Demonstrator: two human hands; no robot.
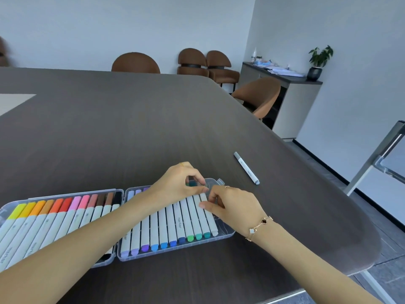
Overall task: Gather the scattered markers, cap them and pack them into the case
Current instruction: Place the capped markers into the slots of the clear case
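Both hands, left hand [178,183] and right hand [232,205], pinch the last marker [207,212] at the case [221,234] right end; uneven pressing could pop neighbours loose.

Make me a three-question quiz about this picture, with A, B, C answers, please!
1. Where is the loose marker?
A. on the table, right of the case
B. on a chair
C. inside the case

2. What colour are the chairs?
A. green
B. brown
C. white

3. How is the case?
A. closed
B. upside down
C. open flat

Answers:
1 A, the marker lies alone on the table beyond the right hand.
2 B, all the chairs are brown.
3 C, both halves lie open with rows of markers showing.
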